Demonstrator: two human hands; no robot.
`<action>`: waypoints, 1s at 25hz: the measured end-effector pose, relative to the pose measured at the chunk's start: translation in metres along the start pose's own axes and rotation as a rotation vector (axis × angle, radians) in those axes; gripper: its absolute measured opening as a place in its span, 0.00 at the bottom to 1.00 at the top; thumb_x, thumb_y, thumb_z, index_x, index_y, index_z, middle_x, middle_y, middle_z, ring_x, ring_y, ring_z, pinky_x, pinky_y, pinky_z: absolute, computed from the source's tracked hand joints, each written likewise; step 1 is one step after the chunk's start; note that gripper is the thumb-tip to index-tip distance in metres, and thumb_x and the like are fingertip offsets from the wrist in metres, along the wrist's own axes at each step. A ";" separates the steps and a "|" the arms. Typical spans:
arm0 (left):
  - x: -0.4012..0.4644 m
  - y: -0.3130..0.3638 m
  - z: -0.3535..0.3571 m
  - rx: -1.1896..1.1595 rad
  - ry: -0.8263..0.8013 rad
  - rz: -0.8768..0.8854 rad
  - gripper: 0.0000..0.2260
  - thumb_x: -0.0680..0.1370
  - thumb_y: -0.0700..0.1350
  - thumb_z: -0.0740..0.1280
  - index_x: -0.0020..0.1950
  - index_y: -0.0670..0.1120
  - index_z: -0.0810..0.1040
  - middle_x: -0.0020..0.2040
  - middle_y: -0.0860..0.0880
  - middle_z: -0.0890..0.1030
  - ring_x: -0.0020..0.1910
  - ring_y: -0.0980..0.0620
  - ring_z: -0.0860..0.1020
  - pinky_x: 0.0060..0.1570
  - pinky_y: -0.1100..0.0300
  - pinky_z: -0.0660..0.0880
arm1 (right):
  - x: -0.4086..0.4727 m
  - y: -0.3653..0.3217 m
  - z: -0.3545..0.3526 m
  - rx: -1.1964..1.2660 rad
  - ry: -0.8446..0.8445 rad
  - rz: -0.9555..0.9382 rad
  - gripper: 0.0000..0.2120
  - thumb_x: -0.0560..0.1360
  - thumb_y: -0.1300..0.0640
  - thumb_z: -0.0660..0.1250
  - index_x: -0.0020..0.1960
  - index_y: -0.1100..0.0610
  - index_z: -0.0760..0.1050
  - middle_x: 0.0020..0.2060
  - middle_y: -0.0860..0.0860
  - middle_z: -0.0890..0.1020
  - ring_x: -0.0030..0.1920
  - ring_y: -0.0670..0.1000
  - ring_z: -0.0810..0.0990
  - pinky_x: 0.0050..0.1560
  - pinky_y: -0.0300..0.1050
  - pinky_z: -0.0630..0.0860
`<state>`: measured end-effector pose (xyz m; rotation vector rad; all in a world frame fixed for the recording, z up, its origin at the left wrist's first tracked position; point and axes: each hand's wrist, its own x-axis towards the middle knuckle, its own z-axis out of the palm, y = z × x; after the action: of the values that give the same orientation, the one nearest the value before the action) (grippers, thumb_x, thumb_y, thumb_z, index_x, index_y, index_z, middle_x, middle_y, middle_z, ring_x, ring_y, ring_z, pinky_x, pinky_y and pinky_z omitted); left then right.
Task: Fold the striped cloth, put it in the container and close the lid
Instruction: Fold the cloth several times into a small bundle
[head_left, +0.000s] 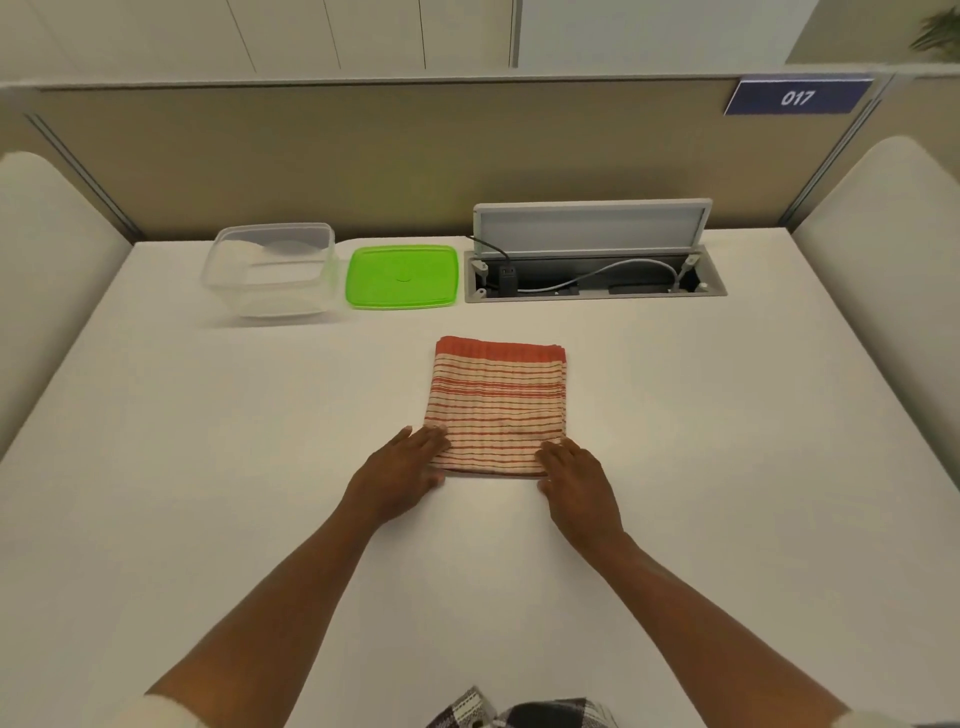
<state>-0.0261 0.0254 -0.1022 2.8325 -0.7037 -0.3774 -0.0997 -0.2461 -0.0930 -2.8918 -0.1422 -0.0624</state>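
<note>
The red-and-cream striped cloth (497, 402) lies folded into a rectangle in the middle of the white table. My left hand (402, 470) rests on its near left corner and my right hand (574, 473) on its near right corner, fingers together, thumbs at the near edge. Whether the fingers pinch the fabric or only press on it is hard to tell. A clear plastic container (270, 267) stands open and empty at the far left. Its green lid (402, 277) lies flat on the table just to the right of it.
An open cable hatch (595, 270) with plugs and cables is set into the table's far edge, right of the lid. A beige partition (363, 156) runs behind the table. White chair backs (47, 270) flank both sides.
</note>
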 end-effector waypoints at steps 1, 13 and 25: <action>0.002 -0.001 0.001 0.016 -0.015 0.003 0.25 0.80 0.54 0.62 0.77 0.53 0.62 0.78 0.54 0.61 0.77 0.49 0.60 0.76 0.52 0.57 | 0.000 0.002 -0.001 0.019 0.013 -0.001 0.21 0.72 0.62 0.72 0.64 0.60 0.76 0.62 0.58 0.80 0.65 0.60 0.76 0.66 0.56 0.73; 0.010 0.003 -0.014 -0.121 0.061 -0.109 0.15 0.83 0.48 0.55 0.69 0.52 0.70 0.62 0.44 0.80 0.54 0.43 0.81 0.54 0.51 0.77 | 0.000 0.008 -0.010 0.108 0.062 -0.016 0.18 0.70 0.68 0.70 0.60 0.60 0.78 0.54 0.57 0.83 0.54 0.60 0.80 0.52 0.53 0.80; 0.028 -0.003 -0.046 -0.459 0.379 -0.069 0.06 0.81 0.45 0.62 0.50 0.45 0.77 0.43 0.49 0.84 0.38 0.48 0.80 0.37 0.56 0.74 | 0.031 0.013 -0.022 0.282 0.148 0.077 0.05 0.78 0.59 0.64 0.53 0.55 0.76 0.46 0.52 0.83 0.45 0.53 0.79 0.43 0.46 0.77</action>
<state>0.0123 0.0207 -0.0652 2.3929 -0.3812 -0.0004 -0.0679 -0.2607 -0.0732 -2.5966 -0.0116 -0.2238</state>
